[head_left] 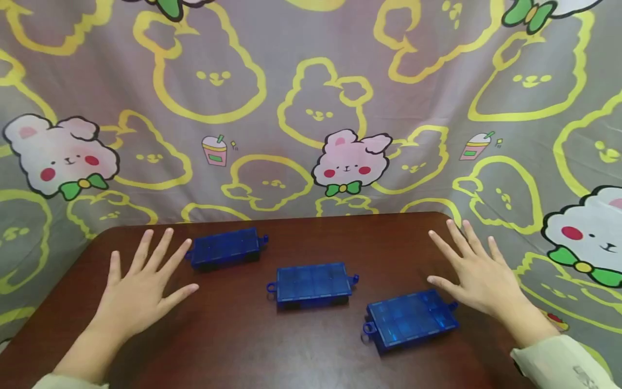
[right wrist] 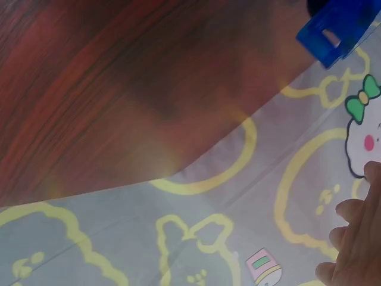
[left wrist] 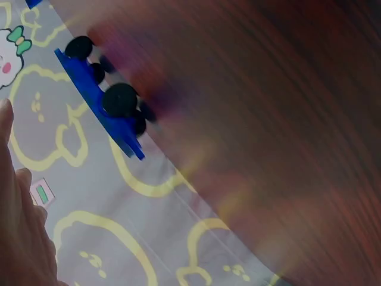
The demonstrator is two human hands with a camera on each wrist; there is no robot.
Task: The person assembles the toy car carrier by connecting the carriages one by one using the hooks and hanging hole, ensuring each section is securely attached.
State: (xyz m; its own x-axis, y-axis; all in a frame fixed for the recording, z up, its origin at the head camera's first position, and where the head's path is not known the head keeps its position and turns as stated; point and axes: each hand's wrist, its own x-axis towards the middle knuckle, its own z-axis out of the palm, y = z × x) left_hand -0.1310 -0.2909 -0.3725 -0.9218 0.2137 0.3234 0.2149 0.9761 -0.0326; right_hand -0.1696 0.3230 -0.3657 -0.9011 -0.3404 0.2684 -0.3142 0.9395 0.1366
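Three flat, see-through blue toy wagons, each with a ring or hook at its ends, stand apart on a dark wooden table in a slanting row. My left hand (head_left: 138,294) is spread with straight fingers over the left side, its fingertips close to the far-left wagon (head_left: 225,249). Between the hands sits the middle wagon (head_left: 313,283). My right hand (head_left: 481,278), also spread, hovers beside the near-right wagon (head_left: 413,319). Neither hand holds anything. Black wheels show beneath a wagon (left wrist: 98,104) in the left wrist view. One blue wagon end (right wrist: 339,36) enters the right wrist view.
The brown tabletop (head_left: 233,335) has rounded far corners. Right behind its far edge hangs a grey curtain (head_left: 272,119) printed with yellow outlines and white rabbits, which also runs down both sides.
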